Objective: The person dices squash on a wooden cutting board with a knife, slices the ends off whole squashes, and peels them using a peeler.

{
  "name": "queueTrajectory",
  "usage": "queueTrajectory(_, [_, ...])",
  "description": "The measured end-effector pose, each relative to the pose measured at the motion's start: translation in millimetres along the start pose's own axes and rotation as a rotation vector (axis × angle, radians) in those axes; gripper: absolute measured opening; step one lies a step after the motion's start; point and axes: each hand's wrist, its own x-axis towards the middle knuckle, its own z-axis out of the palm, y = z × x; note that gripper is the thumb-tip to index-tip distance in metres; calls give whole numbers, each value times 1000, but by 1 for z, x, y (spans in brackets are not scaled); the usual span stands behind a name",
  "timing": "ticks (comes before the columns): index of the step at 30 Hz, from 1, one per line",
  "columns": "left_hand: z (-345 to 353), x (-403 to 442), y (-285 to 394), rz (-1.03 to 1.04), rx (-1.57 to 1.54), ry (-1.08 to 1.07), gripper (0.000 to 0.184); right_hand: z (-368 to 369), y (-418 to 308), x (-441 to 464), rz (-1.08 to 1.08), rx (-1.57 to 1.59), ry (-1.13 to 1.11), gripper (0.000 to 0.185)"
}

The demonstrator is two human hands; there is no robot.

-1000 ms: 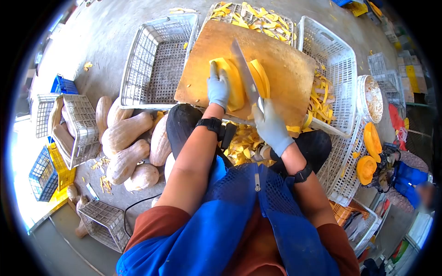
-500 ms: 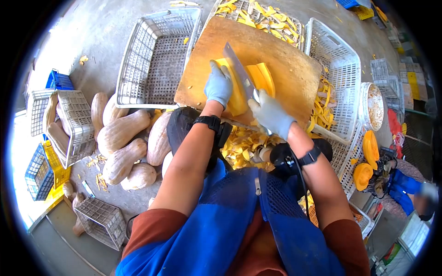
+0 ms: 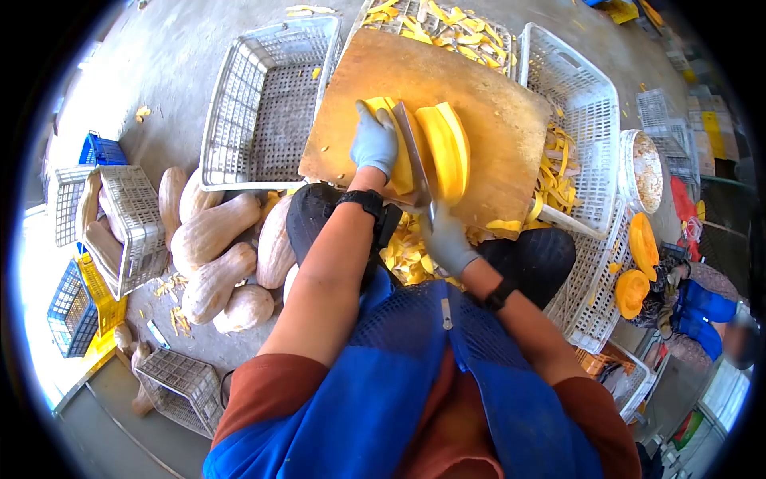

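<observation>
My left hand (image 3: 375, 145), in a grey glove, grips a peeled yellow pumpkin piece (image 3: 401, 174) from its left side on the wooden cutting board (image 3: 499, 132). Along that piece's right side stands the long blade of a kitchen knife (image 3: 414, 152). Its handle is in my gloved right hand (image 3: 449, 242), at the board's near edge; the fingers are partly hidden. Right of the blade lies another cut pumpkin piece (image 3: 447, 153), separate from the held one. A small yellow scrap (image 3: 504, 226) rests by the near edge of the board.
Plastic crates flank the board, one at left (image 3: 211, 152) and one at right (image 3: 610, 120). Unpeeled pumpkins (image 3: 209, 235) lie on the floor at left. Yellow peels (image 3: 411, 251) are heaped below the board. A white bucket (image 3: 643, 172) and halved pumpkins (image 3: 633, 294) are at right, near another person (image 3: 702, 311).
The knife has come down and toward me, with my right hand now at the board's near edge. The right pumpkin piece now stands apart, turned more upright. My left hand stays on its piece.
</observation>
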Motion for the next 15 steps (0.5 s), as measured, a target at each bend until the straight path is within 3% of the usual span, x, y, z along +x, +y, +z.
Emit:
queueTrajectory(5, [10,10,-17,153,-108,73,67,-11,9,-14,-90,258,106,29])
queueTrajectory(7, [7,-15,-15,132,-174,126,80,-25,13,-42,-39,296,90,29])
queueTrajectory(8, [8,-29,-13,135,-156,162,84,-25,28,-50,-286,110,182,29])
queueTrajectory(10, [15,-47,-11,146,-90,209,95,-30,40,-64,-228,89,134,29])
queueTrajectory(12, [25,-59,-8,166,80,198,103,-35,34,-66,12,264,68,30])
queueTrajectory(15, [31,-58,-1,202,264,202,105,-40,28,-58,-34,119,205,31])
